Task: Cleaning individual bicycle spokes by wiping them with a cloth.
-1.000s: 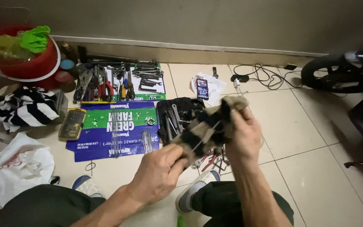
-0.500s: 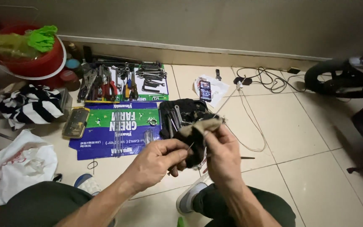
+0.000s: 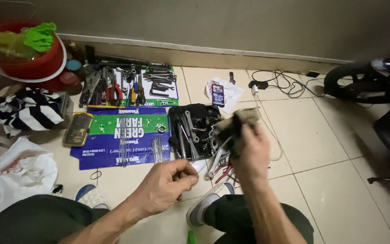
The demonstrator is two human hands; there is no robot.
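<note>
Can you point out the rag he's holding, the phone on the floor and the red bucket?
rag [image 3: 242, 118], head view, on its pale top fold
phone [image 3: 217, 95], head view, middle of screen
red bucket [image 3: 32, 68], head view, front wall

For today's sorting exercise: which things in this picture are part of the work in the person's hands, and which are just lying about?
In hand:
right hand, holding a dirty rag
left hand, closed, beside it
black tray of metal parts, just beneath

Lying about:
phone
red bucket
striped cloth
white plastic bag
bicycle wheel
</note>
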